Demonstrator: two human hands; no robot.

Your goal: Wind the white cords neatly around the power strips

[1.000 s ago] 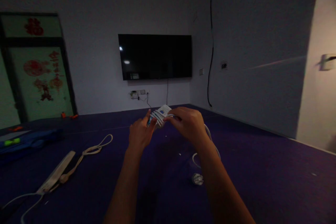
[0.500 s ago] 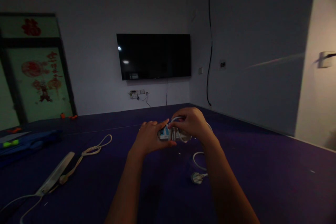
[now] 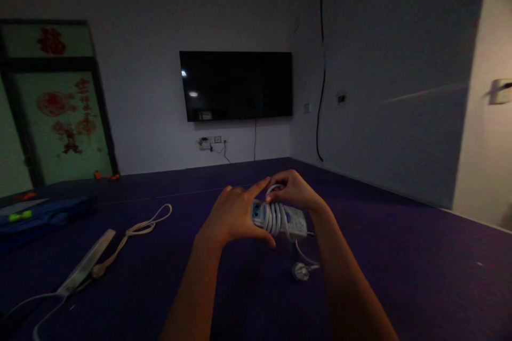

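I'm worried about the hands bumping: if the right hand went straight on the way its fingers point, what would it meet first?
Probably the left hand, at its index finger, just left of the right hand in the picture, though depth is unclear.

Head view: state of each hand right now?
Left hand: closed, holding the power strip by one end.
Right hand: closed, pinching the white cord.

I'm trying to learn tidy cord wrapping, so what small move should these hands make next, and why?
Probably the right hand should draw its pinched loop of cord down against the power strip, with the left hand steadying the other end: several turns circle the strip, this loop stands above them, and cord near the plug is unwound.
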